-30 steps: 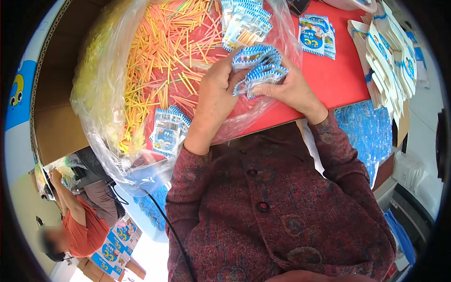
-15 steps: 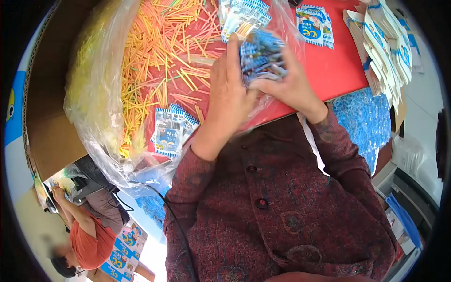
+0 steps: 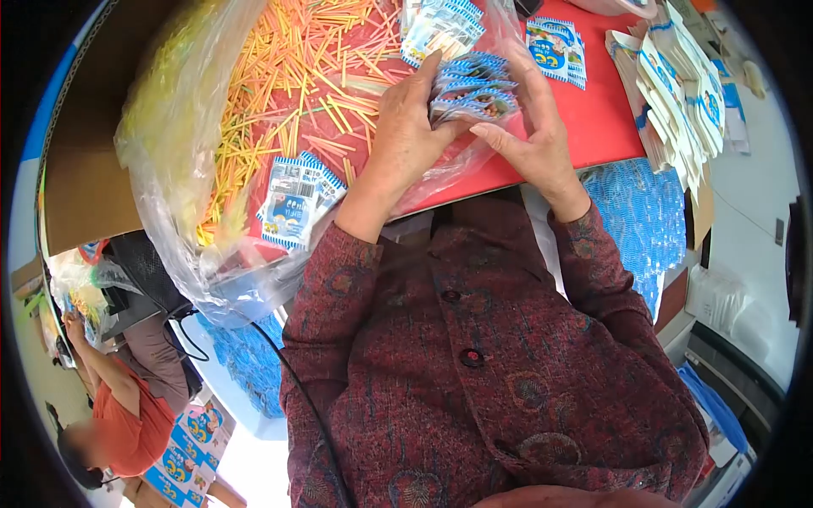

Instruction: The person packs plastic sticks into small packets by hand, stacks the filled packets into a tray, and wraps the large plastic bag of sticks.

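Bundle of packets, between the two hands of a seated person. The left hand is pinching the bundle from its left side, the thumb pressing at the near edge; some of its fingers are being hidden. The right hand is keeping its grip spread, its fingers lying close along the bundle's right side and its thumb standing apart, below the near corner. The bundle is sitting over the red desk, with folds of a see-through plastic bag lying beneath and on its near side, in the way of the desk edge. Left of the bundle, thin coloured sticks are spreading in a loose heap. Just beyond it, more packets are overlapping; a small pile is lying to its right, and white paper bags are leaning farther right. Nearer and to its left, two packets are resting beside the left forearm. Well apart, lower left of it, a co-worker is reaching toward other goods.
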Demonstrator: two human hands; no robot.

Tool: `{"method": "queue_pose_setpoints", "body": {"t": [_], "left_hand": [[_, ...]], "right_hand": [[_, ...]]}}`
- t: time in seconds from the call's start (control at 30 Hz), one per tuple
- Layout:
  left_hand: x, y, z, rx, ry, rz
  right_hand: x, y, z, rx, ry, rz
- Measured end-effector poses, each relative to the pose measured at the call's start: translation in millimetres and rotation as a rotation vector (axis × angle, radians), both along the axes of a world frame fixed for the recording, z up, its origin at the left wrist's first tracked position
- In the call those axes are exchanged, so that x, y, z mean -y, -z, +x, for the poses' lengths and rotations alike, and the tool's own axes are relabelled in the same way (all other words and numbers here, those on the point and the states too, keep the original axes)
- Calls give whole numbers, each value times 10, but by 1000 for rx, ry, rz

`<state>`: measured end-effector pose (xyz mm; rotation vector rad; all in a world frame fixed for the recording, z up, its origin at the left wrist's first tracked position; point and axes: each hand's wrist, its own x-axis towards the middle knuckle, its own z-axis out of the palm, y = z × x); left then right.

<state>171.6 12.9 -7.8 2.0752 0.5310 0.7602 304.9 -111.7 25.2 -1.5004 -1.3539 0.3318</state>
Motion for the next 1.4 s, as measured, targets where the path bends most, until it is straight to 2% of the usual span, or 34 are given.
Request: {"method": "queue_pose_setpoints", "body": {"t": [0.1, 0.23, 0.27, 0.37, 0.53, 0.63, 0.73, 0.8, 0.83, 0.9, 0.93, 0.97, 1.0, 1.1, 1.2, 1.27, 1.33, 1.4], "left_hand": [[-10, 6, 12, 0, 30, -45], [-12, 25, 15, 14, 68, -125], [0, 15, -1, -10, 53, -110], [-11, -23, -6, -56, 29, -79], [-29, -59, -25, -84, 69, 30], [-25, -78, -57, -105, 72, 53], [-47, -115, -79, -78, 84, 161], [-63, -59, -109, -94, 115, 136], [-70, -18, -128, -123, 99, 128], [-42, 46, -189, -209, 90, 30], [-18, 79, -212, -206, 68, -123], [7, 110, -234, -216, 43, -277], [-9, 143, -257, -210, 94, -291], [-5, 126, -250, -135, 105, -280], [86, -99, -150, 186, 101, -48], [147, -148, -129, 262, 137, -78], [193, -192, -97, 413, 205, -150], [211, -216, -97, 350, 191, -102]], "right_hand": [[83, -42, 80, 398, 52, -6], [50, -19, 127, 384, -10, 26], [51, -33, 116, 375, 1, 27], [-17, -80, 72, -177, 17, 107], [-171, -53, 184, -172, -18, -96], [-196, -117, 203, -35, -150, -241], [-195, -173, 113, 10, -133, -173], [-178, -112, 70, 52, -63, -168], [-195, 37, 9, -54, -41, -168], [-191, 135, -27, -212, -25, -174], [-180, 145, -37, -265, -41, -182], [-184, 181, -63, -254, -18, -145], [-183, 207, -91, -242, -8, -107], [-178, 142, -184, -204, 67, 15], [-164, 50, -274, -189, 153, 35], [-54, -45, -298, -190, 205, 53], [191, -185, -282, -283, 208, 107], [519, -214, -280, -440, 220, 148]]}}
